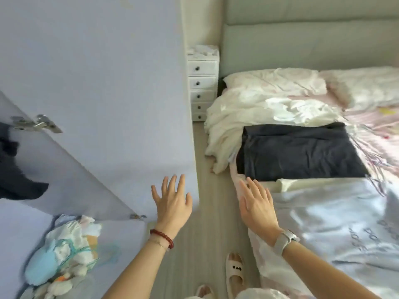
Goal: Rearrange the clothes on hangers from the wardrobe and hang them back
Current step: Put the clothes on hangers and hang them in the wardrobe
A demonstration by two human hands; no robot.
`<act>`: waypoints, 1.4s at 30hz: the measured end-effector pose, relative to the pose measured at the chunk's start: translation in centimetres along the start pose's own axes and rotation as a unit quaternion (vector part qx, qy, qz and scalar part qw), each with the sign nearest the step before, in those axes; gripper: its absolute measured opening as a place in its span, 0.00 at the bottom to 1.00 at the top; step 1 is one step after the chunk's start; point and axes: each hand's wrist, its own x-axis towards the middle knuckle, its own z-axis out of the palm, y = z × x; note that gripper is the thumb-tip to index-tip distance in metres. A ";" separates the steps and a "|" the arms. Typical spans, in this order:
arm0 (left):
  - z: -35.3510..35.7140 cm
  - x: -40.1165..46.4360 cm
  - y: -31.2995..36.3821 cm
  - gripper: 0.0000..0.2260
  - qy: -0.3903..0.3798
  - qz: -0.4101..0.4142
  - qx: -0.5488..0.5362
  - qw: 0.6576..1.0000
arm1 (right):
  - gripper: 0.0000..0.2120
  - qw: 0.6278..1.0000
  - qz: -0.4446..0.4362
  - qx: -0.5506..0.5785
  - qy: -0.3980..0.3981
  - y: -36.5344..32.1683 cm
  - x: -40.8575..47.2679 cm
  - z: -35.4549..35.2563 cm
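Observation:
My left hand (171, 199) is stretched out flat, fingers spread, at the lower edge of the open pale wardrobe door (103, 87); it holds nothing. My right hand (255, 203) is also flat and empty, hovering over the near edge of the bed. A folded dark garment (300, 154) lies on the bed just beyond my right fingertips. At the far left a dark piece of clothing (15, 173) hangs inside the wardrobe, mostly cut off by the frame. No hanger shows.
The bed (336, 234) with crumpled white and pink bedding fills the right side. A narrow white drawer unit (201, 87) stands between wardrobe and headboard. A bundle of pale blue and white items (62, 251) sits in the wardrobe's lower part. A strip of floor (203, 234) runs between.

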 end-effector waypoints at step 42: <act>35.6 -35.0 78.0 0.21 -0.253 0.715 0.149 0.635 | 0.14 0.688 0.701 -0.054 0.181 59.5 -61.8 -4.2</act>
